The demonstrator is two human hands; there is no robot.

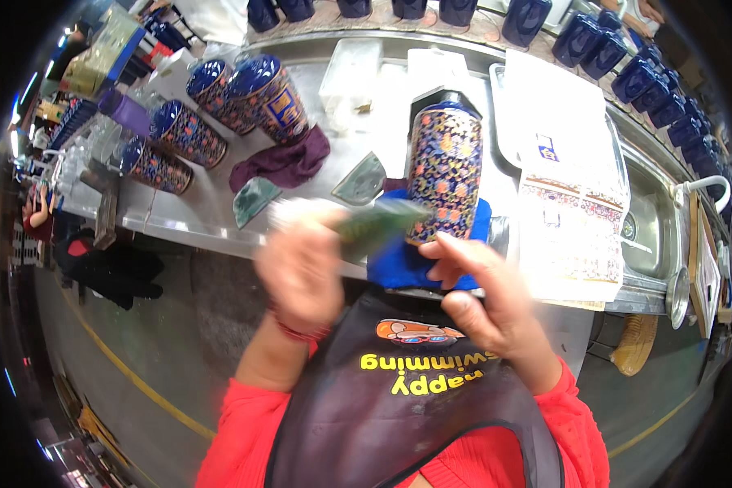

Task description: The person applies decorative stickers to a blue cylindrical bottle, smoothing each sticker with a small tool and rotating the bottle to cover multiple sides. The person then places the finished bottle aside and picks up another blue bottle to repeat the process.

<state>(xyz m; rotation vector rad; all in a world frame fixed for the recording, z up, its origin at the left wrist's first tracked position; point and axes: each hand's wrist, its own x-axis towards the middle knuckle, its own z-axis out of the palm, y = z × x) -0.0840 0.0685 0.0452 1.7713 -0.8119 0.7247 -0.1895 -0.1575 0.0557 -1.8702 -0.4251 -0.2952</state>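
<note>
A tall jar (447,163) with a dense floral pattern on dark blue leans back in front of me, its lower end by a bright blue cloth (386,264). My left hand (301,264), smeared by motion, is closed around a dark green flat scraper (374,228) that points at the jar's lower left side. My right hand (488,293) is at the jar's near end, thumb and fingers apart, with fingertips at its lower edge. Two green translucent flat pieces, one left (254,200) and one nearer the jar (361,180), lie on the metal table beside a crumpled purple cloth (293,161).
Several patterned jars (272,102) stand at the left of the metal table (211,215). Printed pattern sheets (573,228) lie on the right, before a sink (649,232) with a white faucet (708,187). Plain dark blue jars (527,20) line the far edge. A clear plastic box (351,73) sits behind.
</note>
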